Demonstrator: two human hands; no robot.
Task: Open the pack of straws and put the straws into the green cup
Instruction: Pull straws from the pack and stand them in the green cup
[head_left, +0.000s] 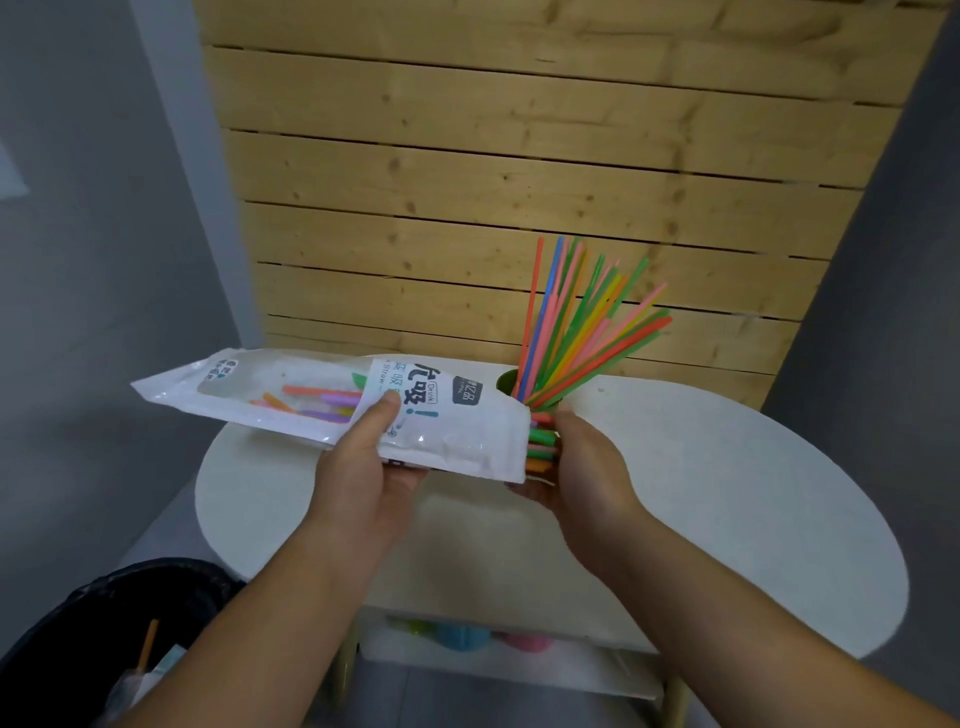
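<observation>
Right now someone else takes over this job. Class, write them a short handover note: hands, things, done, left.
Left hand grips the pack, held level over the table.
Right hand holds the straw ends poking from its open end.
Cup stands on the table behind, many straws in it.
Done: pack opened, one batch in the cup.
Left: pull out the rest and put them in the cup.

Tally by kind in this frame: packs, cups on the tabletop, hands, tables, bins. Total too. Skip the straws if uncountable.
pack: 1
green cup: 1
hands: 2, left hand and right hand
table: 1
bin: 1
straws: too many and overlapping, not counted
Total: 6
</observation>
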